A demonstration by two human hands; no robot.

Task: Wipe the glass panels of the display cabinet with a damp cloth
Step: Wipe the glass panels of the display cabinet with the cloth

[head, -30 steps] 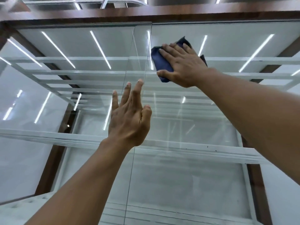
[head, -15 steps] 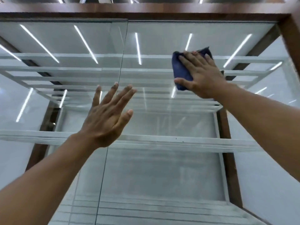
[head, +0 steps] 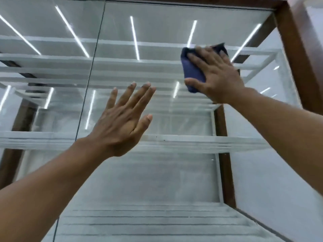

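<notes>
The right hand [head: 218, 75] is pressing a dark blue cloth [head: 191, 70] flat against the right glass panel [head: 157, 172] of the display cabinet, high up and close to the brown wooden frame [head: 297, 49] on the right. Its fingers are lying spread over the cloth, with the thumb hooking around the cloth's lower edge, so the grip is a flat, open-palmed press rather than a closed fist. The cloth is showing past the fingers on the left side and a little at the top right; its edges are blurring slightly.

The left hand [head: 122, 124] is reaching up lower down and to the left, fingers straight and slightly fanned, holding nothing. Whether its palm is actually touching the glass cannot be told from this view. It is sitting just to the right of the vertical seam [head: 90, 70] where the left glass panel [head: 43, 32] is meeting the right one.

Behind the glass, white shelves [head: 192, 142] are running across the cabinet, and long ceiling lights [head: 134, 37] are reflecting as bright streaks across both panels. Both forearms are bare.
</notes>
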